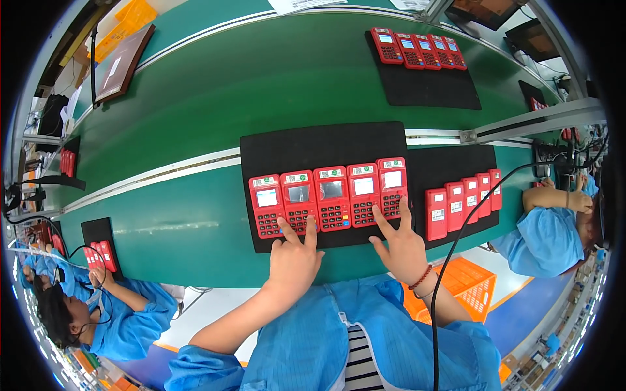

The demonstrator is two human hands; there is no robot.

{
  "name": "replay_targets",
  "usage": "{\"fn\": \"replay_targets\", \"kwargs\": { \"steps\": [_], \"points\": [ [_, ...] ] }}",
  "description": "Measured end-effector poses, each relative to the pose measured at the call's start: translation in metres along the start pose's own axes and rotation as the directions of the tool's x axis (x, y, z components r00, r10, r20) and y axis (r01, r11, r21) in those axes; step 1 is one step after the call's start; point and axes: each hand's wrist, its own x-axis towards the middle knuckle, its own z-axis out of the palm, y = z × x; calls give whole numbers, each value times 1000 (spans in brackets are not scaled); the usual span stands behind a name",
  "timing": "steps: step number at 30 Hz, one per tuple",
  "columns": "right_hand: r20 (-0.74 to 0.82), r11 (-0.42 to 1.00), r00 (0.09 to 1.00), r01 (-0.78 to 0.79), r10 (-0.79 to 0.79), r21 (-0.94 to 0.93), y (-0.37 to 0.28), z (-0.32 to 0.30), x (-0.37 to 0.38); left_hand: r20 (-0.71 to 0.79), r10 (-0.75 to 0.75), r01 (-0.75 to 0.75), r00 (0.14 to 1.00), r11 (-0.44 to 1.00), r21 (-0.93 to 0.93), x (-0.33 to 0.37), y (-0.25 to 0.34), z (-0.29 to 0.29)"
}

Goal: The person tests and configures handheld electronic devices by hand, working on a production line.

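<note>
Several red handheld card payment terminals with keypads stand side by side on a black mat [319,144] in front of me. My left hand [293,260] has two fingers stretched apart, their tips on the keypads of the leftmost terminal [266,198] and the second terminal [298,194]. Two spread fingers of my right hand [403,251] reach the keypads of the fourth terminal [363,186] and the rightmost terminal [392,179]. Between the hands sits the middle terminal [332,189], untouched, its screen dark. The second screen is dark too; the other three are lit. Neither hand holds anything.
Right of me, several terminals [437,215] lie face down on another mat [427,161]. A further row [405,49] stands across the green belt [215,98]. A black cable [450,260] hangs past my right arm. An orange crate [466,283] is below. Co-workers sit either side.
</note>
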Motion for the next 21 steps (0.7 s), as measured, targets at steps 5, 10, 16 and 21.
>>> {"fn": "replay_targets", "kwargs": {
  "steps": [5, 10, 16, 21],
  "points": [
    [-13, 1000, 1000, 14, -14, -4, 2, 0, 0, -14, -5, 5, 1000, 1000, -6, 0, 0, -1],
    [-5, 1000, 1000, -7, 8, 12, 0, -1, 0, -13, 3, -3, 1000, 1000, -2, 1, 0, -3],
    [-80, 971, 992, 112, -97, 211, -7, -5, 7, -12, -7, 7, 1000, 1000, 3, 3, 2, -3],
    [-179, 943, 946, 297, -269, 150, -25, 9, 16, -38, -8, 8, 999, 1000, -6, 5, 4, 2]
  ]
}}
